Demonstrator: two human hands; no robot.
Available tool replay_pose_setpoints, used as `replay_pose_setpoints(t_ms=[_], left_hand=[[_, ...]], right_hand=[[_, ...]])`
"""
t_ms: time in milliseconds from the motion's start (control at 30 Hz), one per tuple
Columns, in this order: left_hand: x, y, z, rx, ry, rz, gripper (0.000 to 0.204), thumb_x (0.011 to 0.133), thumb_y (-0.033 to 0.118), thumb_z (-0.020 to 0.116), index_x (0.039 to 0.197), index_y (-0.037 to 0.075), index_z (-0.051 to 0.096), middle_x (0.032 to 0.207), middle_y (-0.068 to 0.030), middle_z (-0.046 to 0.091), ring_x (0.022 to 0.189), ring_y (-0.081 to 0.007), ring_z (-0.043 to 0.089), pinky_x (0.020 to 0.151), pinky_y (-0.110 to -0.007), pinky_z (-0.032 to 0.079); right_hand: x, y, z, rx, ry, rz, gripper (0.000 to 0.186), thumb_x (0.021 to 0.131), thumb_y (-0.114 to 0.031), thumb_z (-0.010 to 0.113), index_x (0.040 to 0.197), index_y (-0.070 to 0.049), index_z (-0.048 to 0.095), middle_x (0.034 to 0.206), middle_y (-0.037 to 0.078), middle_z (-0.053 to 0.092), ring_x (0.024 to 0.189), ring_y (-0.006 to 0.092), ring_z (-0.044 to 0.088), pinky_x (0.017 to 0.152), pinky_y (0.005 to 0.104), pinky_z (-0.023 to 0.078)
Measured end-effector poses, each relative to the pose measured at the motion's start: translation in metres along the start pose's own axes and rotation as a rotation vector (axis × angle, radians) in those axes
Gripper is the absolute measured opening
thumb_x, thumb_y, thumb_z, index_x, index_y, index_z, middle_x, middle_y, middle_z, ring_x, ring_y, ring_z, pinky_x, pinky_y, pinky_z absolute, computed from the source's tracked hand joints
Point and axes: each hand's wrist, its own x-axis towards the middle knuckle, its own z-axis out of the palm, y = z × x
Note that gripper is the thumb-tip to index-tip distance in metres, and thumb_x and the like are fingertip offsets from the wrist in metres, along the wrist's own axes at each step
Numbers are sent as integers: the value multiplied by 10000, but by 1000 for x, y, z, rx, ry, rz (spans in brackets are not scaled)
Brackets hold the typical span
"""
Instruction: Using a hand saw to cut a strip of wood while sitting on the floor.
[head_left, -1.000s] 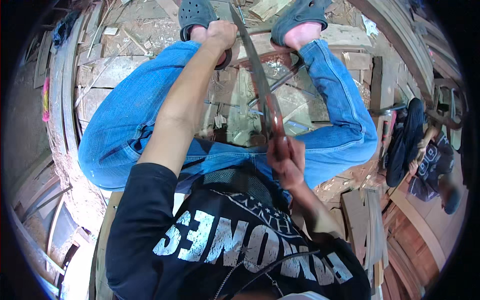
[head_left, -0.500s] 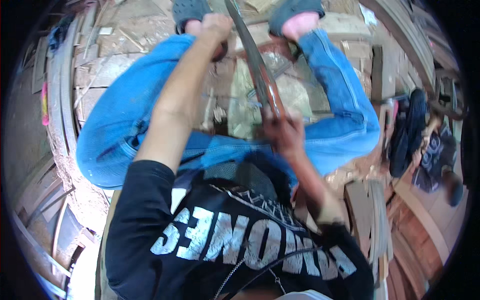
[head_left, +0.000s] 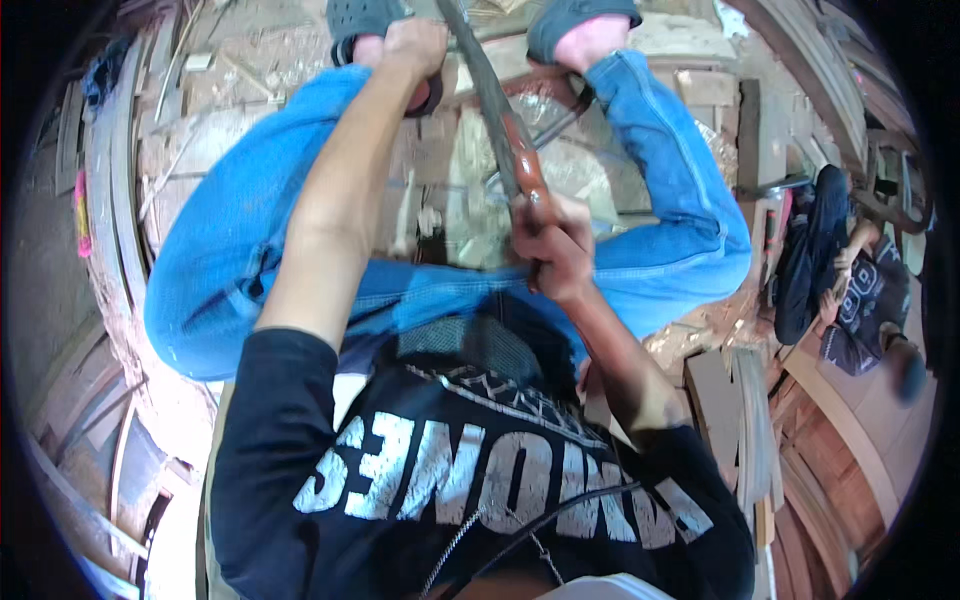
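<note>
My right hand is wrapped round the near end of a long, narrow dark piece with a glossy reddish-brown part just ahead of the fist. The piece slants away between my legs, and its far end leaves the picture at the top. Beside that far stretch my left hand is closed, its arm stretched out over my left knee. A small dark rounded thing shows just below that fist; whether the hand grips it or something else is hidden.
Wood scraps and flat boards litter the ground round my bent legs. Long planks run along the far right, and more boards are stacked by my right elbow. Another person in dark clothes sits at the right edge.
Both hands have shifted slightly left in the picture. The piece's reddish-brown part sits a little farther up and left. My right hand, smeared before, is sharper now.
</note>
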Motion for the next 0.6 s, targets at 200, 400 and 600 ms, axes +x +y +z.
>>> replay_pose_setpoints(t_ms=[200, 400, 600], left_hand=[[2, 1, 8, 39, -44, -86, 245, 863, 172, 467, 957, 125, 688, 994, -109, 673, 934, -254, 651, 783, -367, 526], [-5, 1, 8, 119, -44, -93, 250, 859, 192, 476, 959, 107, 689, 982, -111, 676, 921, -257, 654, 742, -376, 535], [-6, 7, 14, 18, 89, -12, 209, 807, 170, 503, 848, 59, 675, 890, -161, 667, 902, -296, 645, 747, -384, 529]], right_hand=[[-10, 3, -13, -90, -51, -189, 90, 805, -32, 437, 796, -17, 525, 696, 16, 502, 523, 70, 423, 430, 223, 322], [-32, -5, -8, -2, 4, -157, 129, 657, -140, 492, 638, -13, 483, 544, 16, 423, 459, 92, 404, 430, 244, 317], [-35, -37, -13, 137, 49, 84, 158, 586, -115, 479, 691, 3, 485, 566, -1, 423, 475, 73, 350, 417, 228, 253]])
